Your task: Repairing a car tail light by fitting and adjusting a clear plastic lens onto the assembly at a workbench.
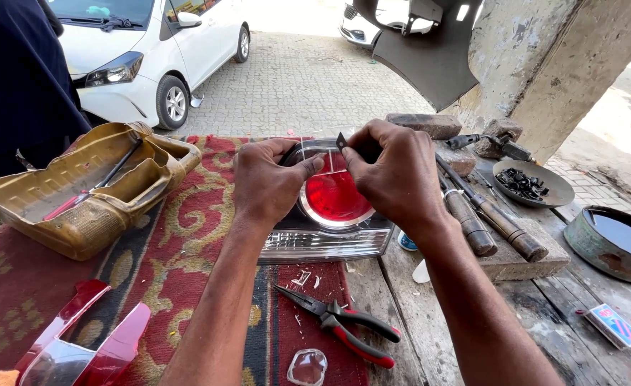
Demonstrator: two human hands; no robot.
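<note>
The tail lamp [328, 214] is steadied at its upper edge by the left hand [267, 182]; a small blade [341, 140] is pinched in the right hand [390, 175], directly above the red lens.

Lower right of the frame, there's a small flat box [616, 325] lying on the grey wooden planks, close to the right edge. It's rectangular, about the shape of a matchbox, and it sits skewed, its long side running diagonally toward the bottom right corner. The top face is blue with a red patch toward its upper left end and a pale, whitish border round it. It lies by itself, apart from the other objects. No signs or screens show anywhere.
</note>
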